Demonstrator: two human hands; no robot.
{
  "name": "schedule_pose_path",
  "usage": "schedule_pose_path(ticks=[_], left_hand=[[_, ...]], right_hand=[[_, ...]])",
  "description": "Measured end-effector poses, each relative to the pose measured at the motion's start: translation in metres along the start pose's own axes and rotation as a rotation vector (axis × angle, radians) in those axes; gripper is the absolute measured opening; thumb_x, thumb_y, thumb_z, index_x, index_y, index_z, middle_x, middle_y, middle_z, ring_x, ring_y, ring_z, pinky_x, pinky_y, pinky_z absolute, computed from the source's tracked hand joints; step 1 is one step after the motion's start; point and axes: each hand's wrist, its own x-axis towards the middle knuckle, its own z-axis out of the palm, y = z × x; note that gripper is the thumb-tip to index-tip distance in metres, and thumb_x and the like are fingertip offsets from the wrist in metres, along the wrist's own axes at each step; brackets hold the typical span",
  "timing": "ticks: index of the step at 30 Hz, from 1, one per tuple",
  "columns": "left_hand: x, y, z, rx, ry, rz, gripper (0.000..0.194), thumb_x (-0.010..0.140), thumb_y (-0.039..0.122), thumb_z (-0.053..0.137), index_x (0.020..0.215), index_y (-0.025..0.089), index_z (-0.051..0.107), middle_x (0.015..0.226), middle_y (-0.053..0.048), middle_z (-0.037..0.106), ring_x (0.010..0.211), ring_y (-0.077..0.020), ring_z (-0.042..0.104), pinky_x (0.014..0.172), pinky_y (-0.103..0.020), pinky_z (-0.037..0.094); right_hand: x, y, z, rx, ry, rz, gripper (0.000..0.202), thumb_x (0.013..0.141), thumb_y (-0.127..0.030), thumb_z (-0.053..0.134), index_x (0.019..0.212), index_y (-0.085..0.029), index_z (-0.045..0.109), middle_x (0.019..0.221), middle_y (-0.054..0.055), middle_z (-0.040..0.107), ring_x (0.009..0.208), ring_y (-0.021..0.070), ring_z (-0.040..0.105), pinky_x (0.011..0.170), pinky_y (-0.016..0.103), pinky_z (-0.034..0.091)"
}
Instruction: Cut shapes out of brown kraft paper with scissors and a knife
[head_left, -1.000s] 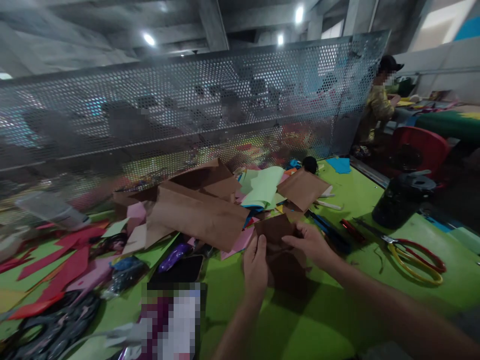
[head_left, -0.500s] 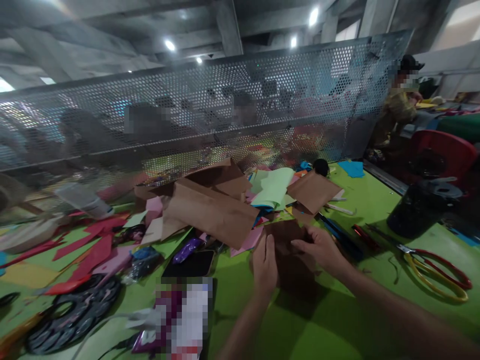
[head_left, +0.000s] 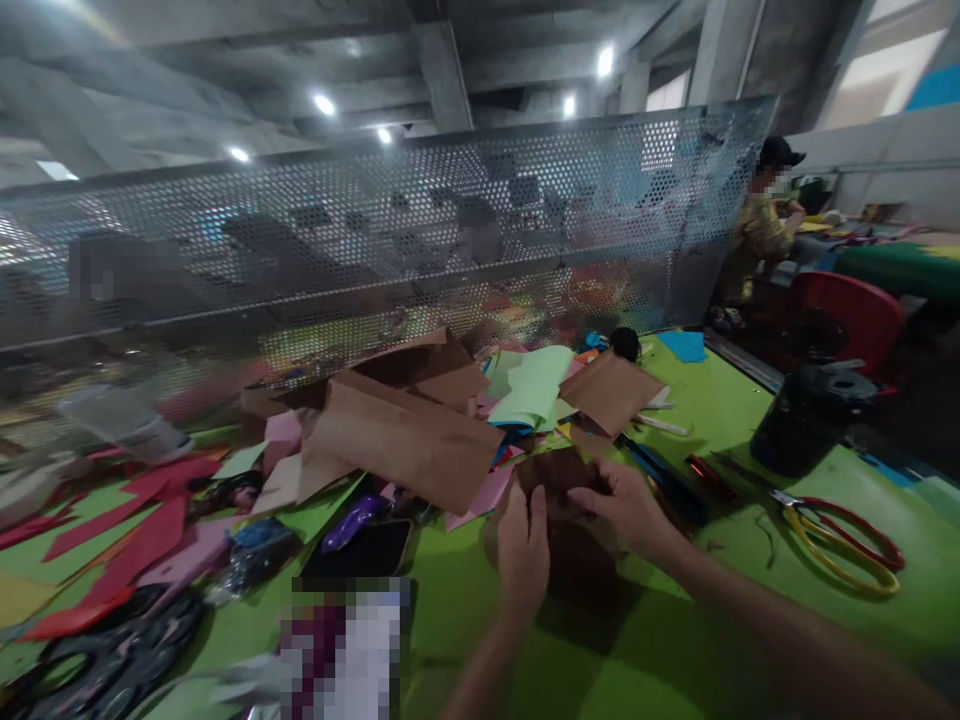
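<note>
Between my hands is a piece of dark brown paper (head_left: pixel 555 477), held just above the green tabletop (head_left: pixel 465 640). My left hand (head_left: pixel 523 545) grips its left side with the fingers pointing up and away. My right hand (head_left: pixel 626 505) pinches its right upper part between thumb and fingers. The paper's lower part lies in shadow, so its exact shape is hard to make out. Beyond my hands lie a large folded sheet of brown paper (head_left: pixel 405 430), pale green paper (head_left: pixel 532 385) and a smaller brown paper piece (head_left: pixel 613 390).
Scissors (head_left: pixel 840 540) with red and yellow handles lie right, near a black cup-like container (head_left: pixel 810 420). A phone (head_left: pixel 356 550), a purple packet (head_left: pixel 352 522) and red paper strips (head_left: pixel 150 510) spread left. A perforated metal screen (head_left: pixel 450 230) bounds the back; a person (head_left: pixel 761 230) sits beyond.
The view has turned slightly right, so most things appear shifted left. Both hands keep hold of the brown paper, with only slight finger movement.
</note>
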Motion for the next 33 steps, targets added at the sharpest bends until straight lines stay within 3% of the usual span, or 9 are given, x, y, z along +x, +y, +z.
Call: schedule_pose_path(ticks=[7,11,16,19,22,24,26,28,33], left_hand=[[0.007,-0.015,-0.001,0.123,0.141,0.056,0.038,0.095,0.054,0.043,0.093,0.021,0.061,0.092,-0.01,0.07,0.084,-0.0245,0.065,0.074,-0.035,0.05],[0.012,0.001,-0.007,0.158,0.195,0.078,0.036,0.089,0.055,0.044,0.082,0.023,0.058,0.073,-0.004,0.065,0.068,-0.0216,0.06,0.061,-0.032,0.046],[0.017,0.022,-0.016,0.245,0.234,0.172,0.029,0.085,0.05,0.045,0.072,0.025,0.05,0.069,-0.002,0.056,0.068,-0.022,0.055,0.063,-0.033,0.042],[0.024,0.021,-0.025,0.294,0.327,0.188,0.032,0.083,0.05,0.047,0.063,0.027,0.039,0.061,0.001,0.044,0.06,-0.021,0.047,0.06,-0.034,0.037],[0.03,0.018,-0.032,0.286,0.349,0.157,0.033,0.084,0.049,0.048,0.062,0.027,0.037,0.058,0.001,0.041,0.056,-0.0204,0.043,0.057,-0.033,0.034],[0.031,0.017,-0.032,0.233,0.289,0.164,0.03,0.085,0.049,0.048,0.066,0.026,0.043,0.06,0.0,0.047,0.06,-0.0216,0.048,0.059,-0.034,0.038],[0.028,0.017,-0.029,0.18,0.213,0.187,0.029,0.085,0.051,0.047,0.073,0.025,0.051,0.067,-0.002,0.056,0.068,-0.0235,0.055,0.065,-0.035,0.044],[0.024,0.016,-0.024,0.146,0.151,0.2,0.033,0.086,0.054,0.046,0.078,0.024,0.054,0.075,-0.005,0.061,0.076,-0.0252,0.06,0.071,-0.036,0.047],[0.013,0.013,-0.013,0.06,0.031,0.175,0.039,0.088,0.058,0.045,0.092,0.023,0.061,0.089,-0.007,0.069,0.087,-0.0254,0.063,0.078,-0.035,0.049]], right_hand=[[0.004,-0.005,0.009,0.229,-0.061,0.082,0.037,0.065,-0.043,0.082,0.083,-0.017,0.061,0.076,-0.001,0.067,0.069,0.0166,0.061,0.063,0.028,0.049],[0.008,-0.008,0.011,0.239,-0.038,0.115,0.039,0.058,-0.038,0.085,0.077,-0.019,0.057,0.066,-0.005,0.06,0.06,0.014,0.056,0.054,0.025,0.044],[0.008,-0.014,0.011,0.274,-0.078,0.065,0.032,0.069,-0.038,0.079,0.084,-0.021,0.056,0.067,-0.005,0.061,0.058,0.014,0.058,0.056,0.026,0.048],[-0.012,-0.017,-0.023,0.035,0.077,-0.086,0.016,0.083,-0.035,0.066,0.088,-0.02,0.062,0.072,-0.002,0.063,0.063,0.0148,0.06,0.06,0.026,0.048],[-0.053,-0.014,-0.092,-0.413,0.376,-0.191,0.012,0.091,-0.027,0.057,0.095,-0.021,0.066,0.088,0.002,0.069,0.081,0.0176,0.063,0.076,0.029,0.048],[-0.085,-0.008,-0.142,-0.759,0.524,-0.106,0.017,0.092,-0.021,0.052,0.099,-0.021,0.067,0.101,0.006,0.069,0.093,0.02,0.063,0.085,0.032,0.046],[-0.112,0.0,-0.183,-1.084,0.519,0.117,0.028,0.087,-0.015,0.053,0.111,-0.02,0.067,0.112,0.01,0.067,0.1,0.0224,0.061,0.086,0.032,0.044],[-0.128,0.008,-0.207,-1.137,0.462,0.181,0.038,0.074,-0.006,0.059,0.109,-0.018,0.068,0.108,0.011,0.068,0.1,0.0242,0.061,0.085,0.031,0.043],[-0.129,0.017,-0.22,-1.153,0.393,0.253,0.055,0.062,-0.002,0.058,0.115,-0.018,0.065,0.103,0.009,0.07,0.092,0.023,0.063,0.073,0.027,0.042]])
